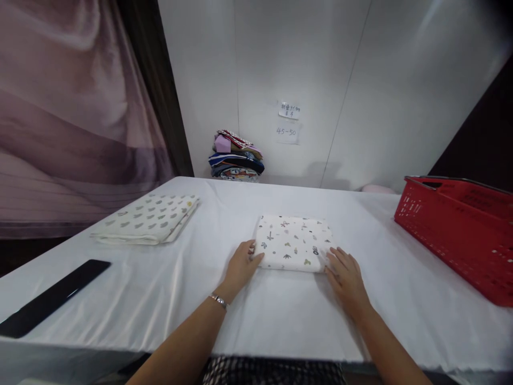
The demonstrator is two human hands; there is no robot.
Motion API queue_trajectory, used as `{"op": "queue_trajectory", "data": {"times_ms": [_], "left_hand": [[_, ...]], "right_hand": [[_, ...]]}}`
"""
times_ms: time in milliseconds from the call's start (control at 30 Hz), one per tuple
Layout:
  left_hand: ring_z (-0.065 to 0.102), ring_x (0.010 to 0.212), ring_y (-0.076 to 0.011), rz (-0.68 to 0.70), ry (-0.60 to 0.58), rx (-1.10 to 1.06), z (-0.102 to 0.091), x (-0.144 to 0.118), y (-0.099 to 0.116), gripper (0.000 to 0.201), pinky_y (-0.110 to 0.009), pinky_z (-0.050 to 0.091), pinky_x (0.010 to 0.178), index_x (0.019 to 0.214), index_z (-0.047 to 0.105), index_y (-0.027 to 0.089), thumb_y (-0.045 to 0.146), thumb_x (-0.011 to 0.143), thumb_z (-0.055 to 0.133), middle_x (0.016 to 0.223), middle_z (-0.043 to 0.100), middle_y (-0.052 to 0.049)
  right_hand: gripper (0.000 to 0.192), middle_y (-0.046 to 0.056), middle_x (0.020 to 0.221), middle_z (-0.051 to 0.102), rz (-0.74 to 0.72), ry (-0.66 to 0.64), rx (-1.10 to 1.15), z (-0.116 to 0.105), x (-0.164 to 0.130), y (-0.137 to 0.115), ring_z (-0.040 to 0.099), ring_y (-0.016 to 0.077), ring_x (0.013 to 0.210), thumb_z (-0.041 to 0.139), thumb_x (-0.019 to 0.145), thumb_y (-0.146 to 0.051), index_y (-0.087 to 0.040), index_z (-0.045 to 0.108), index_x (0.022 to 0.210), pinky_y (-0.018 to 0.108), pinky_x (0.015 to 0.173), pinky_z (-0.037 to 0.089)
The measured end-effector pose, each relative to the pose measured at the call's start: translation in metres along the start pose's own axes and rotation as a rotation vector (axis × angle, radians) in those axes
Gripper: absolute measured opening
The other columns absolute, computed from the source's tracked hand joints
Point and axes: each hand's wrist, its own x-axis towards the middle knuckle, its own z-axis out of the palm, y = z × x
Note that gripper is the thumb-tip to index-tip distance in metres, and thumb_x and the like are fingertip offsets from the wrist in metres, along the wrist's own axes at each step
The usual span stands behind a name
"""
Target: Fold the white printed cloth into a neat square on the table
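Observation:
A white cloth [294, 243], folded into a neat rectangle and printed with small leaves and flowers, lies flat in front of me on the table. At its left edge my left hand [241, 266] holds the fold, thumb at the near corner and the other fingers curled against the side. My right hand [348, 278] grips the near right corner, with its fingers along the right edge and its thumb at the front. The fingertips are partly hidden by the cloth's edges.
A second folded cloth [146, 218] with grey-green leaf prints lies on the white-covered table [224, 214] at left. Nearer is a flat black object [56, 297]. A red plastic basket [460, 230] stands at right. Folded fabrics [236, 158] are stacked by the far wall, near paper notes [287, 131].

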Motion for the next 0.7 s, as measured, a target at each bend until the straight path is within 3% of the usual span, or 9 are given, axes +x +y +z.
{"op": "queue_trajectory", "data": {"times_ms": [133, 333, 533, 700], "left_hand": [[0.057, 0.086, -0.0175, 0.025, -0.063, 0.067, -0.0017, -0.0031, 0.0044, 0.041, -0.031, 0.046, 0.077, 0.114, 0.053, 0.024, 0.044, 0.078, 0.054, 0.108, 0.056, -0.004], [0.052, 0.103, -0.0199, 0.164, -0.008, 0.124, -0.0046, -0.0027, 0.0067, 0.040, -0.033, 0.045, 0.085, 0.119, 0.050, 0.024, 0.040, 0.082, 0.051, 0.120, 0.050, -0.005], [0.047, 0.111, -0.0224, 0.217, -0.162, 0.218, -0.0035, -0.0046, 0.0046, 0.041, -0.037, 0.041, 0.093, 0.117, 0.055, 0.026, 0.039, 0.077, 0.058, 0.122, 0.051, -0.004], [0.052, 0.104, -0.0217, 0.205, -0.102, 0.223, -0.0063, 0.0011, 0.0036, 0.036, -0.038, 0.043, 0.091, 0.113, 0.058, 0.026, 0.045, 0.083, 0.050, 0.121, 0.052, -0.004]], "right_hand": [[0.037, 0.007, 0.126, 0.055, -0.031, -0.132, 0.017, -0.0018, -0.0007, -0.0032, 0.045, 0.0242, 0.122, 0.040, 0.086, -0.027, -0.024, 0.052, 0.121, 0.051, 0.104, 0.025], [0.037, 0.008, 0.132, 0.049, -0.044, -0.014, -0.001, -0.0009, 0.0008, -0.0022, 0.037, 0.0245, 0.128, 0.041, 0.087, -0.029, -0.021, 0.052, 0.122, 0.050, 0.106, 0.023], [0.041, 0.006, 0.130, 0.053, -0.096, -0.193, 0.019, 0.0028, -0.0011, 0.0020, 0.042, 0.0232, 0.125, 0.042, 0.086, -0.026, -0.024, 0.049, 0.127, 0.049, 0.105, 0.028], [0.039, 0.006, 0.129, 0.053, -0.040, -0.150, 0.058, -0.0029, 0.0052, 0.0024, 0.042, 0.0239, 0.125, 0.041, 0.088, -0.029, -0.025, 0.051, 0.125, 0.050, 0.105, 0.029]]}}
